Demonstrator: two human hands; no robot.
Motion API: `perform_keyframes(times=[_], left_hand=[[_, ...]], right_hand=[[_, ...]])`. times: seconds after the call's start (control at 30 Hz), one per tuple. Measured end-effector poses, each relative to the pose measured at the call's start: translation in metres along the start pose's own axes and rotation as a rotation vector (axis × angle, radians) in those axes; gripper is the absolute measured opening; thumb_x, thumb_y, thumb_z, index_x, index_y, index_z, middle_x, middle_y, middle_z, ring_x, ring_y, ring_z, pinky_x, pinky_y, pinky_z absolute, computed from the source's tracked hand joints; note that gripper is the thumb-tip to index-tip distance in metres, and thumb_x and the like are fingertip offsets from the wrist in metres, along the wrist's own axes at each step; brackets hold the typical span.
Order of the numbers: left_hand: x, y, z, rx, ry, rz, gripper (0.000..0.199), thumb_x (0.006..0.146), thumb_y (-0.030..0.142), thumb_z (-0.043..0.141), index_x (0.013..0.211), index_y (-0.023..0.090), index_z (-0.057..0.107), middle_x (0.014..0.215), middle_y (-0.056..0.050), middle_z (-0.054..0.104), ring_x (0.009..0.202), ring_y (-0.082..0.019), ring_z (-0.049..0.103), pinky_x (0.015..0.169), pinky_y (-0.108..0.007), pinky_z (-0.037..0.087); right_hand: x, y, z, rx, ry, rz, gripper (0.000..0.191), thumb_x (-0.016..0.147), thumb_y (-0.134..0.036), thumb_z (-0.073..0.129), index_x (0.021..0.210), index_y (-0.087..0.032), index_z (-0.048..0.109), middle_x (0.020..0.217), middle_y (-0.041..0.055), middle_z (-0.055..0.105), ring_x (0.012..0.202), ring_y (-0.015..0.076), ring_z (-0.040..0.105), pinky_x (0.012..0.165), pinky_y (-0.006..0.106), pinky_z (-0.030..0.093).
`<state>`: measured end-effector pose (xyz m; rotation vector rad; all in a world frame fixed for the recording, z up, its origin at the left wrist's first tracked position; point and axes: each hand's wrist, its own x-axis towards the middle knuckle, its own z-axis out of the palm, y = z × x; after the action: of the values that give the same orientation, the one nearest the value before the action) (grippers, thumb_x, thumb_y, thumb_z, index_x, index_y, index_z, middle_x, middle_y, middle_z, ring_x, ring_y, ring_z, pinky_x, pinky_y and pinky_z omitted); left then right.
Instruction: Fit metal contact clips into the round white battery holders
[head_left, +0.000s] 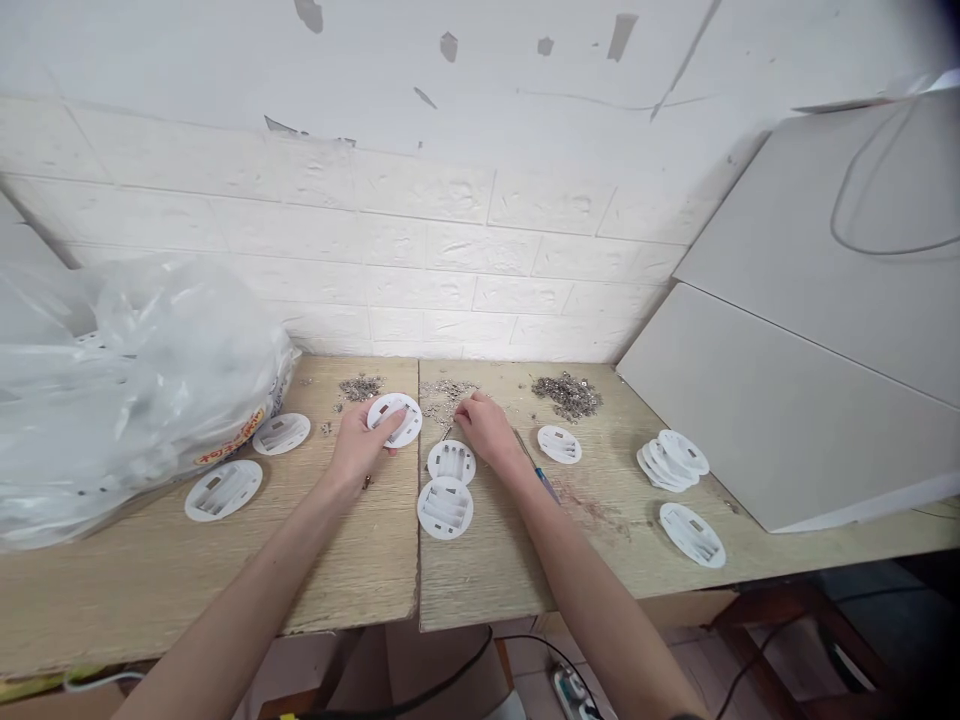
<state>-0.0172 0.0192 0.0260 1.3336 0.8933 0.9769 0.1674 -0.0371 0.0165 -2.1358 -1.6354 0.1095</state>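
My left hand (354, 440) grips a round white plastic battery-compartment plate (409, 418), its thumb across the slotted face. My right hand (486, 425) reaches to a scattered pile of small metal pieces (444, 392); its fingertips are pressed together, and whatever they pinch is too small to make out. Just below, one white plate (451, 462) overlaps another white plate (445, 510) on the table. A screwdriver with a blue handle (547, 484) lies partly behind my right forearm. Right of that forearm is a single white plate (559, 445).
Further metal piles lie at the back left (361, 388) and back right (568, 396). A large clear plastic bag (150, 370) of white parts fills the left, with two plates beside it. Stacked plates (667, 464) stand at the right, near a grey-white panel (795, 400).
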Motion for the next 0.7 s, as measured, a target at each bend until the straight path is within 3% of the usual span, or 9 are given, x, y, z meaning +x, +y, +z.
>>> perform_keyframes(times=[0.13, 0.27, 0.4, 0.57, 0.7], left_hand=[[0.001, -0.002, 0.001, 0.036, -0.015, 0.010, 0.050, 0.058, 0.044, 0.076, 0.096, 0.012, 0.067, 0.082, -0.008, 0.066, 0.064, -0.015, 0.056, 0.039, -0.018, 0.041], [-0.001, -0.002, 0.001, 0.089, -0.032, 0.045, 0.049, 0.061, 0.044, 0.074, 0.097, 0.012, 0.068, 0.081, -0.007, 0.065, 0.061, -0.014, 0.053, 0.037, -0.018, 0.039], [0.000, 0.002, 0.003, 0.092, -0.078, 0.006, 0.050, 0.063, 0.039, 0.071, 0.105, 0.012, 0.068, 0.081, -0.006, 0.066, 0.060, -0.013, 0.052, 0.038, -0.018, 0.039], [0.012, 0.016, 0.014, 0.144, -0.175, -0.026, 0.040, 0.061, 0.026, 0.064, 0.097, 0.011, 0.070, 0.076, -0.006, 0.066, 0.059, -0.014, 0.053, 0.040, -0.019, 0.040], [0.019, 0.016, 0.025, 0.174, -0.191, -0.002, 0.036, 0.062, 0.020, 0.056, 0.094, 0.012, 0.069, 0.072, -0.004, 0.064, 0.055, -0.012, 0.050, 0.040, -0.019, 0.037]], right_hand=[[-0.001, 0.005, 0.004, 0.166, 0.108, -0.030, 0.017, 0.085, -0.011, 0.048, 0.081, -0.015, 0.064, 0.092, 0.0083, 0.062, 0.079, 0.0149, 0.056, 0.073, 0.025, 0.042], [-0.006, 0.007, 0.002, 0.526, 0.174, 0.025, 0.012, 0.080, -0.016, 0.053, 0.077, -0.016, 0.065, 0.075, 0.0029, 0.065, 0.067, 0.0131, 0.058, 0.065, 0.024, 0.044], [-0.007, -0.001, -0.007, 0.813, 0.188, 0.048, 0.011, 0.073, -0.025, 0.062, 0.078, -0.015, 0.067, 0.074, 0.0030, 0.067, 0.067, 0.0138, 0.060, 0.063, 0.024, 0.046], [0.003, -0.016, -0.015, 0.988, 0.181, -0.008, 0.014, 0.072, -0.027, 0.064, 0.080, -0.015, 0.063, 0.070, 0.0030, 0.065, 0.063, 0.0134, 0.059, 0.060, 0.025, 0.048], [0.007, -0.021, -0.011, 0.976, 0.233, -0.011, 0.012, 0.075, -0.027, 0.060, 0.079, -0.016, 0.062, 0.069, 0.0027, 0.065, 0.064, 0.0133, 0.059, 0.060, 0.024, 0.048]])
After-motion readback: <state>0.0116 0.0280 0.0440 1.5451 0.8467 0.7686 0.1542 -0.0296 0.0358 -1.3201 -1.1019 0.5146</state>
